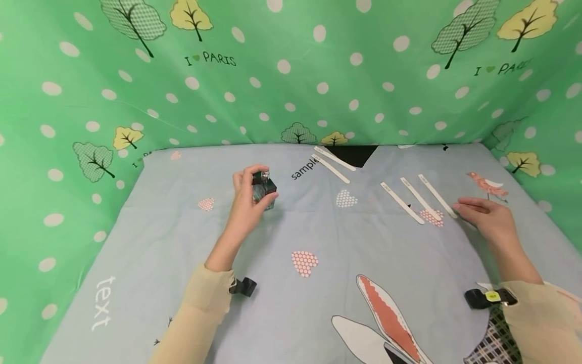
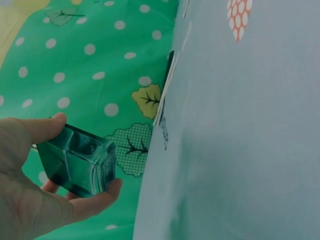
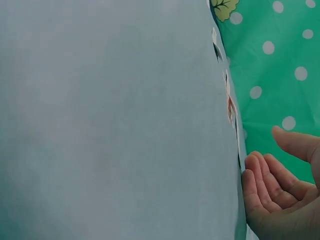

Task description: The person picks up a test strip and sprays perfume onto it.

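My left hand holds a dark green glass perfume bottle above the cloth, its fingers and thumb gripping the sides. The spray nozzle points up at the top end. In the left wrist view the clear green glass of the bottle shows between thumb and fingers. Three white paper strips lie side by side at the right, and my right hand is close by the rightmost strip. The right wrist view shows this hand with bent fingers and the thumb apart, nothing between them.
Two more white strips lie at the back, beside the printed word "sample". A blue-grey printed cloth covers the table. Behind and along the sides hangs a green dotted curtain.
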Demonstrator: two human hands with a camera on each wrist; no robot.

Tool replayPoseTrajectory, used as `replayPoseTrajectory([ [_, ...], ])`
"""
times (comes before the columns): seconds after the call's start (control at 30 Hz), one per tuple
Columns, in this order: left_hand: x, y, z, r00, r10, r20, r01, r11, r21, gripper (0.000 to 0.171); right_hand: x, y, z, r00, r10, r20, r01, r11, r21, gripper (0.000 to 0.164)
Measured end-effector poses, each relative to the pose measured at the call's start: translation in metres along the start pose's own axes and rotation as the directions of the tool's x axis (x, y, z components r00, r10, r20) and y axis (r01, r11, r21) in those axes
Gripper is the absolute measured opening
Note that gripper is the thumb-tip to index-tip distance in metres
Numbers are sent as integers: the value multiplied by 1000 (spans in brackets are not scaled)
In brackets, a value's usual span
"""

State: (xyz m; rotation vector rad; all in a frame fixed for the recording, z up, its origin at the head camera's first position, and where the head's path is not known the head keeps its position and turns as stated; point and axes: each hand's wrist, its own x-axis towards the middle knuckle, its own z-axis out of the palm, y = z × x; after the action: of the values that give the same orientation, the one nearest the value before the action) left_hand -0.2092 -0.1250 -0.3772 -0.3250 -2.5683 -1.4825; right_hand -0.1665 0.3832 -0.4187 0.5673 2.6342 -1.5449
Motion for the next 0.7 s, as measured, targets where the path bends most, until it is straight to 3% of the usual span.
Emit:
replayPoseTrajectory([
  [0.13, -2, -1, 1, 1000, 4, -2, -4, 1000, 1, 54, 0, 3, -2, 1000, 21, 11, -21, 997, -70, 27],
  [0.4, -2, 2, 2, 1000, 8, -9, -8, 1000, -11, 54, 4, 4, -7, 999, 31, 4, -30, 976, -215, 64],
  [0.5, -2, 3, 2, 1000, 12, -6, -12, 1000, -10, 54, 5, 2, -7, 999, 45, 4, -42, 964, -261, 66],
  [0.7, -4, 4, 2, 1000, 0, -2, 0, 1000, -19, 54, 7, -2, -2, 1000, -10, 18, 16, 927, -376, 63],
])
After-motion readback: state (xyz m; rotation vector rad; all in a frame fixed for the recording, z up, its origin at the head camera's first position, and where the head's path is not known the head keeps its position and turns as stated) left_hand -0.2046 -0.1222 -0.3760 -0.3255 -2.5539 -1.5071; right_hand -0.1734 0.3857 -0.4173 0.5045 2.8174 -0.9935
